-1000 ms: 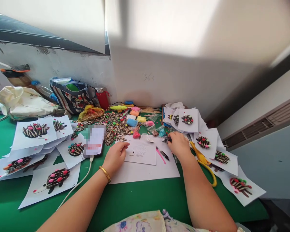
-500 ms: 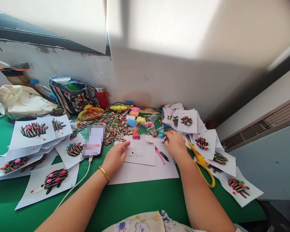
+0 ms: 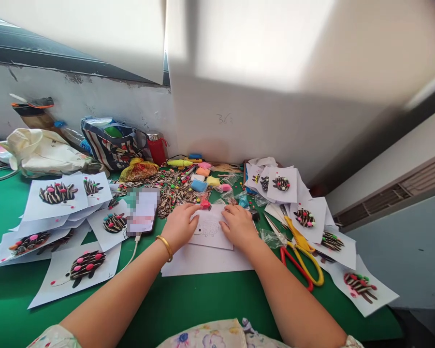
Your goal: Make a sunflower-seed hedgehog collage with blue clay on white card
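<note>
A small white card (image 3: pixel 213 242) with a line drawing of a hedgehog lies on a larger white sheet of paper (image 3: pixel 203 263). My left hand (image 3: pixel 181 226) rests at the card's left edge, fingers stretched forward and thumb apart. On the card's right side lies my right hand (image 3: pixel 240 226), its fingers spread and partly covering the drawing. Neither hand shows anything in its grasp. Just beyond the card, between both hands' fingertips, sits a red lump of clay (image 3: pixel 205 203) in clear wrapping.
Hedgehog pictures made with striped seeds (image 3: pixel 179 193) are stacked left (image 3: pixel 31 208) and right (image 3: pixel 286 193). A phone (image 3: pixel 145 210) with a cable lies left. Yellow-handled scissors (image 3: pixel 317 270) and red-handled scissors (image 3: pixel 293 263) lie right. Coloured clay packets (image 3: pixel 198 185) sit behind.
My right hand has moved left from beside the pen onto the card, uncovering the red-handled scissors. My left hand has shifted slightly right and forward. The view has shifted slightly.
</note>
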Motion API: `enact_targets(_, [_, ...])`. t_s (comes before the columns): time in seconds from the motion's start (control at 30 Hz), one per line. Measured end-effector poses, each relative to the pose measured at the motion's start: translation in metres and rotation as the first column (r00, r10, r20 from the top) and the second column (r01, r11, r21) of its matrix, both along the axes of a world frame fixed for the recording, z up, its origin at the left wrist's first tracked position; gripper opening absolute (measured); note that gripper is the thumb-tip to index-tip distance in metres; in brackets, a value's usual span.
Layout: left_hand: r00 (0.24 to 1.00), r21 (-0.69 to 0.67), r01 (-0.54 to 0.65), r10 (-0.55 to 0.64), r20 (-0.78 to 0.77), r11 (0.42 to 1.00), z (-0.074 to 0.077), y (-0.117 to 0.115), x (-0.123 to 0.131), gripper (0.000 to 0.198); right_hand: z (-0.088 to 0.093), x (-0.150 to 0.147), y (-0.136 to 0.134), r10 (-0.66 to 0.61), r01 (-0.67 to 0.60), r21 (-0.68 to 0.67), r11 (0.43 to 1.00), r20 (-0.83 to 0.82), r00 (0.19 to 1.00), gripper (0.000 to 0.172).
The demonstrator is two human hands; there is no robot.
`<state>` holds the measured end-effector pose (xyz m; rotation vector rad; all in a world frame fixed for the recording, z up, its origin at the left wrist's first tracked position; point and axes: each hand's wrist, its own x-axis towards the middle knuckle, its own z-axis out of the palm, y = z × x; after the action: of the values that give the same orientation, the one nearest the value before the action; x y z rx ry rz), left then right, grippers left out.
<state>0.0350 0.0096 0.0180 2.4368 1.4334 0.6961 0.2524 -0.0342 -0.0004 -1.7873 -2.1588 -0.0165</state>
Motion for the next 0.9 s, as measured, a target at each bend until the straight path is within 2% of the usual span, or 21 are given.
enact_targets(0.13, [0.988, -0.033, -0.069, 0.063, -0.140, 0.997, 0.008, 0.013, 0.022, 0.034, 0.000, 0.003, -0.001, -0.020, 0.021, 0.031, 0.999, -0.013, 1.000, 0.028])
enact_targets(0.27, [0.983, -0.071, -0.111, 0.099, -0.155, 0.991, 0.004, 0.023, 0.037, 0.028, 0.006, 0.001, -0.004, -0.001, 0.009, 0.107, 0.994, -0.074, 0.997, 0.029])
enact_targets(0.37, [0.995, -0.027, -0.096, 0.095, -0.038, 0.995, 0.002, 0.019, 0.036, 0.032, 0.011, 0.000, -0.006, 0.037, -0.010, 0.168, 0.986, -0.163, 0.986, 0.031])
enact_targets(0.5, [0.966, 0.083, 0.034, -0.054, 0.251, 0.996, 0.006, -0.009, 0.028, 0.044, 0.012, -0.007, -0.012, 0.146, -0.078, 0.203, 0.976, -0.346, 0.927, 0.047])
enact_targets(0.6, [0.933, 0.052, 0.160, -0.168, 0.318, 0.986, 0.006, -0.038, 0.025, 0.048, 0.013, -0.016, -0.018, 0.182, -0.124, 0.147, 0.981, -0.504, 0.844, 0.068])
enact_targets(0.67, [0.917, 0.025, 0.229, -0.224, 0.330, 0.973, 0.003, -0.051, 0.024, 0.048, 0.014, -0.021, -0.021, 0.163, -0.126, 0.104, 0.987, -0.607, 0.778, 0.070])
enact_targets(0.77, [0.877, 0.069, 0.281, -0.285, 0.387, 0.957, -0.005, -0.058, 0.022, 0.040, 0.015, -0.023, -0.021, 0.131, -0.118, 0.070, 0.991, -0.729, 0.672, 0.049])
enact_targets(0.83, [0.843, 0.123, 0.222, -0.254, 0.475, 0.967, -0.009, -0.054, 0.019, 0.031, 0.015, -0.022, -0.019, 0.123, -0.134, 0.056, 0.989, -0.817, 0.564, 0.034])
enact_targets(0.9, [0.787, 0.137, 0.113, -0.173, 0.592, 0.984, -0.012, -0.048, 0.017, 0.021, 0.015, -0.022, -0.017, 0.096, -0.179, 0.024, 0.984, -0.910, 0.404, 0.027])
